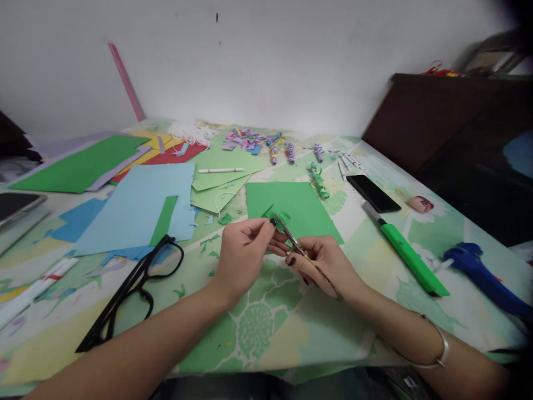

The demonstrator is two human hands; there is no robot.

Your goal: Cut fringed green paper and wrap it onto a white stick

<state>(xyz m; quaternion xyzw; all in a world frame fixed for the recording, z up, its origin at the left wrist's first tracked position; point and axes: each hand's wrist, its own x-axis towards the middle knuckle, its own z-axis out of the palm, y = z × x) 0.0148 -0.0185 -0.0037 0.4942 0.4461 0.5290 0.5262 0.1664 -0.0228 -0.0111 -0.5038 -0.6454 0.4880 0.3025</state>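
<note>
My left hand (244, 253) pinches a small fringed piece of green paper (275, 213) between thumb and fingertips, just above the table. My right hand (322, 264) grips small scissors (291, 239), their blades pointing up-left toward the paper piece. Both hands hover over the near edge of a green paper square (306, 208) that lies on the patterned tablecloth (266, 328).
Black glasses (137, 286) lie left of my hands. Light blue (141, 205) and green sheets (79, 166) cover the left side. A black phone (373, 193), green utility knife (410, 256), blue tool (483, 275) and rolled paper bits (318, 180) lie to the right and behind. A dark cabinet (449, 133) stands at right.
</note>
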